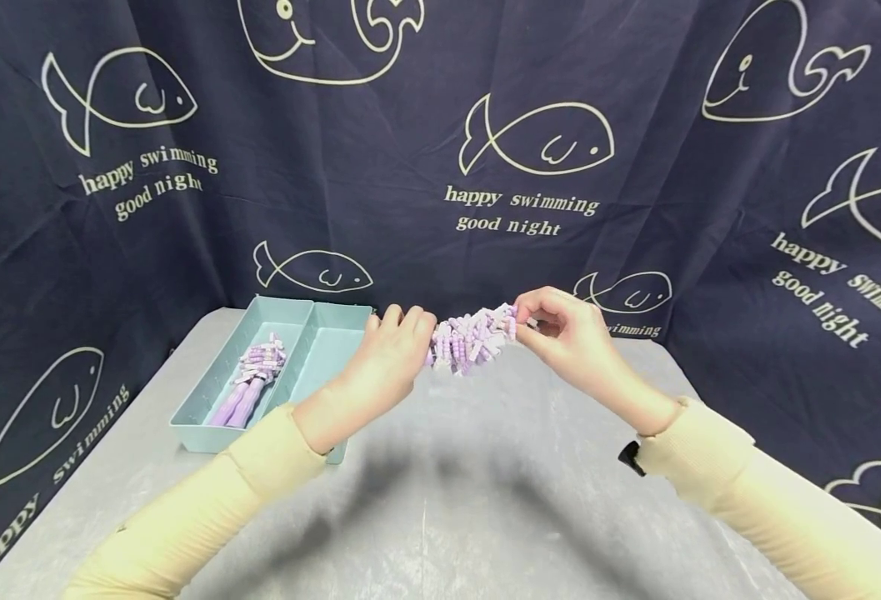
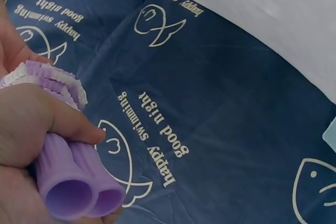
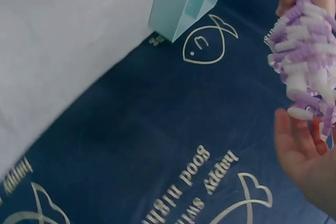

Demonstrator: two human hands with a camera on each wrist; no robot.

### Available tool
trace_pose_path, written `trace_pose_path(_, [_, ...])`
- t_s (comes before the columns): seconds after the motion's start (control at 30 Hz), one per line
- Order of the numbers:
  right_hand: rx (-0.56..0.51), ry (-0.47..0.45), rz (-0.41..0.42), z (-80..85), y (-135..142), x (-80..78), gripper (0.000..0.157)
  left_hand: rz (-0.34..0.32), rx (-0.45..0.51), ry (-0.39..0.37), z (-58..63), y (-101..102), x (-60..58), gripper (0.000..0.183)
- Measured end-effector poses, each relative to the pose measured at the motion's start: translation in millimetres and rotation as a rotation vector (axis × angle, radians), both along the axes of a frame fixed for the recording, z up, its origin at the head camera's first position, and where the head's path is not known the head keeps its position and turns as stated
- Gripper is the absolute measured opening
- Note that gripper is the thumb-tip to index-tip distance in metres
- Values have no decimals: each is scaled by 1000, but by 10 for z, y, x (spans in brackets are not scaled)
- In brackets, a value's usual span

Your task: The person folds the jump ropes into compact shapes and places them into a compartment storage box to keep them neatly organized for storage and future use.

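A bundled jump rope with purple and white beads (image 1: 472, 340) is held up above the table between both hands. My left hand (image 1: 391, 350) grips its handle end; in the left wrist view two purple hollow handles (image 2: 67, 195) poke out below the thumb. With thumb and fingertips, my right hand (image 1: 571, 329) pinches the far end of the beads. The right wrist view shows those fingers (image 3: 302, 140) at the lowest beads (image 3: 310, 61). A second jump rope (image 1: 248, 383), bundled alike, lies in the left compartment of the blue-green tray (image 1: 218, 437).
The tray's right compartment (image 1: 327, 346) stands behind my left forearm. A grey-white table (image 1: 455, 517) spreads below the hands. Dark blue cloth (image 1: 380, 175) printed with fish and whales hangs around the back and sides.
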State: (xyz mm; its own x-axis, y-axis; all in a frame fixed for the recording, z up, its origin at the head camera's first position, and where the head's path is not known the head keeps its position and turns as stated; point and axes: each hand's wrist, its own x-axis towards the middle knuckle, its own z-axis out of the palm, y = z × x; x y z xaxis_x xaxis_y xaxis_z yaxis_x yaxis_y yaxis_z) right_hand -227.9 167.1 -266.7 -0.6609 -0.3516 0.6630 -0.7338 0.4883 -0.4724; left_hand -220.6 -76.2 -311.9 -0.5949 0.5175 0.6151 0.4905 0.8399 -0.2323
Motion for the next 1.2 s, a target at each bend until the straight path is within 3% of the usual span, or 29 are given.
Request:
trace_pose_path(0.07, [40,152,-16,-11,-5,6,8,-8,35,-50,18,-5,7,43])
trace_pose_path(0.2, [93,362,55,-34,14,-15,11,-30,93,-104,42,-16,19,42])
trace_pose_path(0.43, [191,448,224,16,75,-69,9,-24,85,-108,29,-19,20,41])
trace_pose_path(0.53, [252,480,208,55,69,-53,8,-3,72,-96,8,3,22,42])
trace_pose_path(0.6, [280,487,151,77,59,-34,8,20,58,-87,-2,29,25,44])
trace_pose_path(0.73, [281,404,42,97,42,-4,6,81,18,-41,-19,89,33,44])
trace_pose_path(0.87, [292,277,-37,110,39,25,11,125,-24,55,-54,127,30,28])
trace_pose_path(1.07, [303,127,-131,196,30,101,30,138,-60,177,-138,136,-6,9])
trace_pose_path(1.2, [278,61,-155,279,22,140,41,121,-82,185,-177,109,-14,9])
